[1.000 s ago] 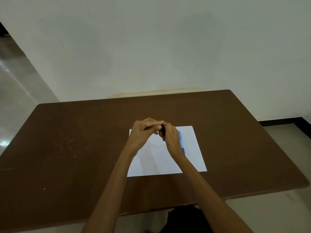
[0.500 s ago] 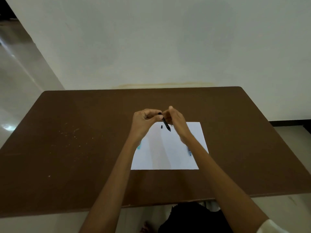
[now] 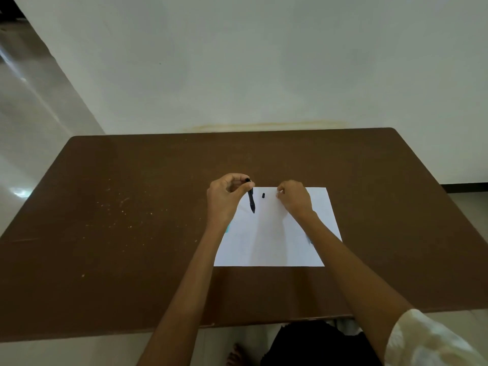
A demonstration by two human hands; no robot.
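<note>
Hands have just pulled apart: my left hand (image 3: 224, 198) now pinches the pen (image 3: 251, 200) by its top, tip down over the paper (image 3: 277, 247), a black bit (image 3: 263, 195) lies between, and the right hand (image 3: 293, 198) sits curled, whether on anything I can't tell, so the pen looks taken apart.

I count from here: hands 2, left hand (image 3: 227, 200) and right hand (image 3: 294, 200) | pen (image 3: 251, 199) 1 | small black piece (image 3: 263, 195) 1 | paper (image 3: 272, 244) 1 | table (image 3: 132, 207) 1 | coloured bits 2, teal bit (image 3: 228, 227) and blue bit (image 3: 309, 241) (both mostly hidden by forearms, kind unclear)
</note>
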